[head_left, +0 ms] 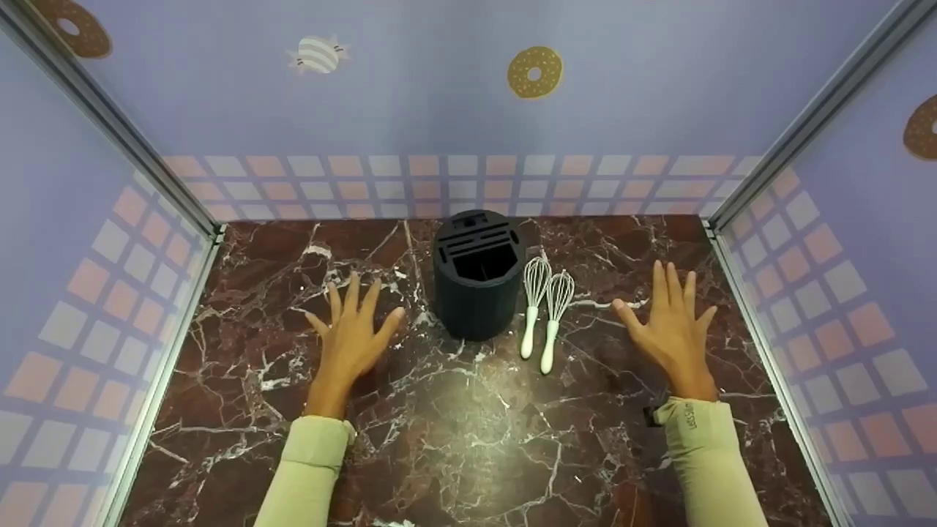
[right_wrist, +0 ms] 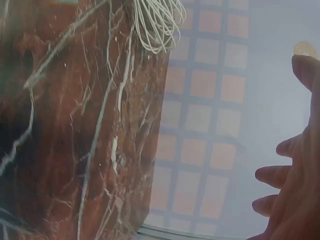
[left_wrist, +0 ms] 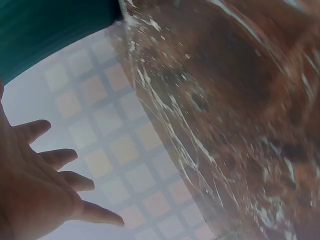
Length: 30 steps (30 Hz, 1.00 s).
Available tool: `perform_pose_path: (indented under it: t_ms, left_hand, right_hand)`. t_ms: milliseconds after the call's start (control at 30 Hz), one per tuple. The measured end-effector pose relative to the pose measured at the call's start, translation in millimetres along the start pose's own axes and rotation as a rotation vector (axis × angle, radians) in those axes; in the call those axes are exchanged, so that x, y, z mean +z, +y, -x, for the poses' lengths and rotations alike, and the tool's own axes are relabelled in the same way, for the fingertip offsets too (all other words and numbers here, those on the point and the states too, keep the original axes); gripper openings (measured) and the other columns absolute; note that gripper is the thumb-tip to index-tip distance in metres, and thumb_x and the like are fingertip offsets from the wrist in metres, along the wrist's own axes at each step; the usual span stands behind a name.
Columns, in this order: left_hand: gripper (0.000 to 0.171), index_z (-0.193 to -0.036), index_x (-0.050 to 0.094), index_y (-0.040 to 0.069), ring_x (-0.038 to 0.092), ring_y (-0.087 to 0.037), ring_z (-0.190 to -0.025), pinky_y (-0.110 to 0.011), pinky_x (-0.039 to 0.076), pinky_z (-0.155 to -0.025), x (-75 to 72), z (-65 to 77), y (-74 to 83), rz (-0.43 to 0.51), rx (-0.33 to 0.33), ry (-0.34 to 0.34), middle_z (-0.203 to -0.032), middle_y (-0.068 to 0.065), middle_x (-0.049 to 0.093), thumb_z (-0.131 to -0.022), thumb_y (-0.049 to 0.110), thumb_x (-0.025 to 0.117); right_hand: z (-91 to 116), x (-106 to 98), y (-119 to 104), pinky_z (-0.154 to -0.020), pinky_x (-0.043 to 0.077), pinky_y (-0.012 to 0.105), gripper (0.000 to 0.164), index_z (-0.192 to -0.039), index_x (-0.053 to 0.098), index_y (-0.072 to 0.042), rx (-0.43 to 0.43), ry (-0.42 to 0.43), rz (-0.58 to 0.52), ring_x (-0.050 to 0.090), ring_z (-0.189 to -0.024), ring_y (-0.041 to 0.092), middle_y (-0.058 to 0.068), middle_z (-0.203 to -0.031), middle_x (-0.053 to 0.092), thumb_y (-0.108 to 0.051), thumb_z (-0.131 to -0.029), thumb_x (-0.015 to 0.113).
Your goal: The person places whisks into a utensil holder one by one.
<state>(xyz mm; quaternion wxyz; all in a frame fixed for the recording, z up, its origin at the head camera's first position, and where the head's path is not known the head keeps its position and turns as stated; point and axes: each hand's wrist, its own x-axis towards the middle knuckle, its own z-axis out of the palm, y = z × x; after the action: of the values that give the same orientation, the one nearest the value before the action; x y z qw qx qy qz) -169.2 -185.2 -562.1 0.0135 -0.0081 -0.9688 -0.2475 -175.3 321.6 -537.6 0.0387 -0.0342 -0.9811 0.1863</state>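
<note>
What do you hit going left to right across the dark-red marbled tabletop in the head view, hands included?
Bare left hand → dark cylindrical holder with slotted top → first white-handled wire whisk → second white-handled wire whisk → bare right hand.

Two whisks (head_left: 532, 313) (head_left: 554, 323), one black holder (head_left: 474, 307), three doughnut prints (head_left: 520, 77) (head_left: 86, 36) (head_left: 919, 132), one candy print (head_left: 318, 55), three walls (head_left: 424, 117) (head_left: 51, 205) (head_left: 856, 205).

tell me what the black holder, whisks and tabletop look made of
Black holder: probably plastic, fairly matte, judging by its even dark surface and clean-cut slots. Whisks: smooth, uniformly pale handles, likely plastic; the thin light loops could be bare or coated wire. Tabletop: polished marble or a printed imitation, with white veins and a bright reflected glow.
</note>
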Motion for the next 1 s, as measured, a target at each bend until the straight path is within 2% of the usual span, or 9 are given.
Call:
perform_pose_path:
  t_ms: [133,267,400,567,767,900,1000]
  left_hand:
    - [0.072,-0.163,0.029,0.032,0.0,-0.042,-0.158,-0.082,0.0,-0.111,0.8,-1.9,11.8,0.12,0.013,0.037,-0.173,-0.008,0.009,-0.102,0.069,0.035]
    - [0.06,-0.159,0.039,0.024,0.023,-0.04,-0.155,-0.07,0.022,-0.117,2.4,-8.1,29.6,0.336,0.07,0.122,-0.168,-0.012,0.027,-0.106,0.052,0.044]
    - [0.053,-0.155,0.046,0.02,0.04,-0.036,-0.146,-0.058,0.031,-0.118,3.6,-16.2,49.8,0.495,0.116,0.195,-0.158,-0.013,0.042,-0.107,0.042,0.049]
    - [0.05,-0.153,0.048,0.022,0.048,-0.03,-0.14,-0.053,0.036,-0.115,4.0,-24.6,70.9,0.586,0.115,0.217,-0.151,-0.011,0.051,-0.107,0.041,0.049]
    - [0.051,-0.153,0.048,0.022,0.053,-0.031,-0.134,-0.051,0.042,-0.111,4.7,-36.7,88.8,0.691,0.105,0.171,-0.151,-0.011,0.049,-0.107,0.044,0.049]
    - [0.051,-0.153,0.049,0.024,0.052,-0.03,-0.137,-0.05,0.043,-0.112,5.5,-44.0,97.5,0.738,0.095,0.15,-0.154,-0.01,0.047,-0.106,0.045,0.049]
    - [0.052,-0.153,0.049,0.025,0.048,-0.029,-0.14,-0.049,0.041,-0.114,6.8,-49.0,102.4,0.738,0.096,0.146,-0.156,-0.008,0.045,-0.106,0.047,0.049]
  right_hand:
    - [4.1,6.0,-1.3,-0.111,0.003,0.082,0.1,-0.166,-0.004,-0.022,0.003,-0.006,-0.037,0.0,-0.158,0.043,0.01,-0.173,0.004,-0.077,-0.095,0.04]
    - [8.8,13.4,-3.9,-0.114,0.021,0.074,0.095,-0.166,0.001,-0.022,0.004,-0.001,-0.127,0.018,-0.154,0.048,0.018,-0.17,0.015,-0.072,-0.097,0.043]
    - [11.7,23.0,-7.6,-0.116,0.026,0.068,0.091,-0.166,0.008,-0.022,0.037,-0.001,-0.233,0.031,-0.148,0.05,0.022,-0.166,0.025,-0.07,-0.098,0.045]
    - [12.1,36.6,-13.6,-0.116,0.031,0.063,0.082,-0.163,0.026,-0.012,0.062,0.015,-0.336,0.042,-0.14,0.052,0.029,-0.156,0.042,-0.06,-0.101,0.05]
    - [9.7,48.5,-22.6,-0.107,0.044,0.055,0.066,-0.154,0.042,-0.009,0.128,0.038,-0.457,0.064,-0.119,0.042,0.019,-0.131,0.068,-0.045,-0.102,0.058]
    - [7.0,56.2,-29.0,-0.09,0.057,0.05,0.064,-0.152,0.044,-0.008,0.187,-0.001,-0.556,0.071,-0.107,0.04,0.02,-0.127,0.07,-0.044,-0.102,0.059]
    - [5.1,61.7,-33.8,-0.08,0.061,0.048,0.065,-0.151,0.045,-0.008,0.232,-0.048,-0.66,0.071,-0.105,0.042,0.023,-0.128,0.068,-0.047,-0.101,0.06]
